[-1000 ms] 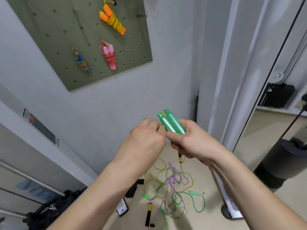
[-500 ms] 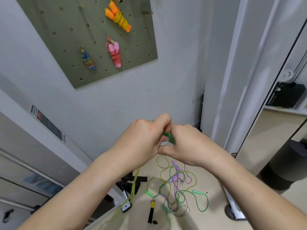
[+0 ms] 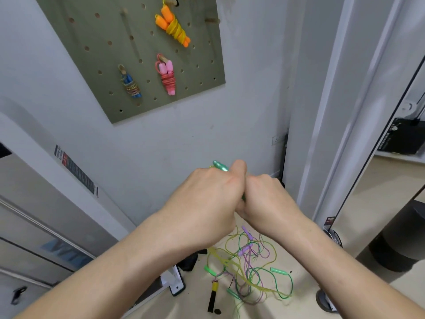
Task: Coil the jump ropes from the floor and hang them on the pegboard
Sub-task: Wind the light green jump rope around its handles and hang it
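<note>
hands (image 3: pixel 232 199) closed together, gripping green handles (image 3: pixel 220 166)

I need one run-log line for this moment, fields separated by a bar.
left hand: grip on green handles | right hand: closed beside left | pegboard: three coiled ropes | floor: tangled ropes

Green handles (image 3: pixel 220 166) gripped at centre, tips poking toward 11 o'clock.
Tangled ropes (image 3: pixel 248 268) on floor at 6; pegboard (image 3: pixel 96 42) at 11, three coils hung.

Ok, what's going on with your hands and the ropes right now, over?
Left hand and right hand both shut on green handles. Three coils on pegboard. Rope tangle on floor.
</note>
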The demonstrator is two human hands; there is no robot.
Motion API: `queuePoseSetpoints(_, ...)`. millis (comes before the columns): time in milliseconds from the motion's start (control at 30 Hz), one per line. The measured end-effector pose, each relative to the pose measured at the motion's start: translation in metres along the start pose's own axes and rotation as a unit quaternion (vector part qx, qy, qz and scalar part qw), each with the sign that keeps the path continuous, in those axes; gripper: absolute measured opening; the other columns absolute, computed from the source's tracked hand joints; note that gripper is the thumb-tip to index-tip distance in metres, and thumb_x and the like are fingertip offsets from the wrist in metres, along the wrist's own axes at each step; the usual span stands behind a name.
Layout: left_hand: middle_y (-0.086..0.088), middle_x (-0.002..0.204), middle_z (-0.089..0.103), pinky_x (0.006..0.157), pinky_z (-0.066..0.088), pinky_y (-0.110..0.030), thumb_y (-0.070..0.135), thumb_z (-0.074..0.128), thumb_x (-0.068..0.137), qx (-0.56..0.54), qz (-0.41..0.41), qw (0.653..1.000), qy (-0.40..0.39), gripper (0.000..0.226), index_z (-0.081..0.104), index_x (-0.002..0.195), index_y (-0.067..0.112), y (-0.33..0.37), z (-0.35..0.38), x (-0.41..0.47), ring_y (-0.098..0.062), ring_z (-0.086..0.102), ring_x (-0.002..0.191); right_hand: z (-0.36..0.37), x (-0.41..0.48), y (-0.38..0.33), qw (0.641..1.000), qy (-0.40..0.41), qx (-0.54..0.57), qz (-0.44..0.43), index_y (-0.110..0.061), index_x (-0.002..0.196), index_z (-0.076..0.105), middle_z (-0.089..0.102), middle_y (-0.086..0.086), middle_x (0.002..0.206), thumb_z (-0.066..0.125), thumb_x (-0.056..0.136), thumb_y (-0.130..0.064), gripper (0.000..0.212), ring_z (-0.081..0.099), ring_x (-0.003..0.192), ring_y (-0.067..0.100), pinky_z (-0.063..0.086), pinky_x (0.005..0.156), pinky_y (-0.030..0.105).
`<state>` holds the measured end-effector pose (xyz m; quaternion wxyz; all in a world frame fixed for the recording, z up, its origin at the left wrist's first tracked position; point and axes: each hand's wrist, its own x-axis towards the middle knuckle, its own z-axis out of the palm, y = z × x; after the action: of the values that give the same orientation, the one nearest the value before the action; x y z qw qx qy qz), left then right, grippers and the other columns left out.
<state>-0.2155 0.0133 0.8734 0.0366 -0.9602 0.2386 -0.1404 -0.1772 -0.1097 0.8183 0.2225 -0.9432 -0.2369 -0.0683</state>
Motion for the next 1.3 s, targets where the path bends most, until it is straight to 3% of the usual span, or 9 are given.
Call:
queuePoseSetpoints(200,0.003,0.082,0.059,0.063,0.028,-0.03,0.008,0.048,0.078,-0.055,-0.044,0.996,-0.052,0.069,0.019,0.138,0.026,-0.005,-0.001,0.001,-0.027,0.055,0.082,0.012,-0.001,0.0,0.995,-0.008,-0.096,-0.025,-0.013,0.116,0.042,0.065,0.014,0.101,0.036,0.097,-0.046,0.039,0.062,0.095,0.038,0.032,0.061,0.034)
queuePoseSetpoints(300,-0.003,0.093,0.065,0.062,0.042,-0.034,0.002,0.042,0.074,0.031,-0.021,0.996,-0.079,0.054,0.034,0.123,0.024,-0.007,0.002,-0.001,-0.033,0.057,0.082,0.016,0.0,-0.001,0.991,-0.04,-0.121,-0.051,-0.014,0.109,0.049,0.065,0.011,0.102,0.034,0.098,-0.039,0.031,0.063,0.095,0.035,0.032,0.062,0.032)
queuePoseSetpoints(433,-0.002,0.071,0.047,0.051,0.03,-0.031,0.006,0.045,0.086,0.164,0.029,0.977,-0.131,0.023,0.041,0.103,0.021,-0.011,-0.003,0.0,-0.031,0.041,0.066,0.019,-0.001,0.001,0.986,-0.062,-0.117,-0.097,-0.016,0.092,0.039,0.065,0.011,0.095,0.034,0.098,-0.045,0.03,0.064,0.09,0.035,0.038,0.061,0.033)
queuePoseSetpoints(600,0.007,0.086,0.071,0.077,0.049,-0.027,0.022,0.065,0.087,-0.086,0.017,0.981,-0.174,0.011,0.072,0.094,0.026,-0.058,-0.01,0.004,-0.009,0.064,0.084,0.009,-0.003,0.001,0.983,-0.08,-0.052,-0.159,-0.025,0.107,0.048,0.061,0.006,0.082,0.041,0.093,-0.049,0.029,0.058,0.079,0.033,0.033,0.06,0.034)
queuePoseSetpoints(767,0.004,0.067,0.068,0.061,0.049,-0.02,0.002,0.067,0.084,-0.474,-0.077,0.854,-0.201,0.014,0.073,0.081,0.014,-0.079,-0.005,0.002,-0.01,0.059,0.062,-0.012,-0.005,-0.002,0.974,-0.111,0.036,-0.195,-0.023,0.088,0.049,0.044,-0.002,0.057,0.05,0.09,-0.045,0.021,0.042,0.054,0.015,0.032,0.055,0.032)
queuePoseSetpoints(1067,0.0,0.043,0.039,0.039,0.02,-0.016,-0.002,0.058,0.077,-0.711,-0.217,0.658,-0.123,0.03,0.061,0.052,0.015,-0.058,0.044,-0.009,-0.006,0.031,0.036,-0.018,-0.005,-0.009,0.966,-0.053,0.22,-0.125,-0.023,0.064,0.051,0.04,-0.004,0.049,0.055,0.077,-0.039,0.02,0.034,0.046,0.011,0.033,0.049,0.034)
queuePoseSetpoints(1167,0.006,0.042,0.033,0.034,0.015,-0.013,-0.006,0.038,0.094,-0.777,-0.269,0.568,-0.033,0.03,0.058,0.077,0.008,-0.037,0.065,-0.016,-0.001,0.025,0.034,-0.009,0.001,-0.004,0.965,-0.03,0.254,-0.064,-0.018,0.064,0.049,0.035,-0.006,0.048,0.053,0.072,-0.043,0.026,0.031,0.045,0.007,0.031,0.048,0.035)
queuePoseSetpoints(1233,0.003,0.045,0.037,0.036,0.015,-0.015,0.005,0.047,0.094,-0.778,-0.286,0.559,0.031,0.009,0.055,0.092,0.005,-0.028,0.073,-0.022,-0.003,0.025,0.035,-0.002,0.004,0.0,0.959,-0.022,0.283,-0.018,-0.012,0.064,0.05,0.036,-0.007,0.048,0.053,0.071,-0.043,0.032,0.033,0.044,0.007,0.032,0.047,0.034)
queuePoseSetpoints(1300,-0.001,0.052,0.043,0.041,0.019,-0.017,0.015,0.055,0.091,-0.745,-0.291,0.595,0.073,0.01,0.061,0.094,0.008,-0.021,0.076,-0.03,-0.007,0.028,0.04,0.002,0.007,0.003,0.96,-0.018,0.278,0.011,-0.009,0.066,0.053,0.037,-0.007,0.047,0.053,0.074,-0.04,0.032,0.034,0.042,0.008,0.036,0.046,0.034)
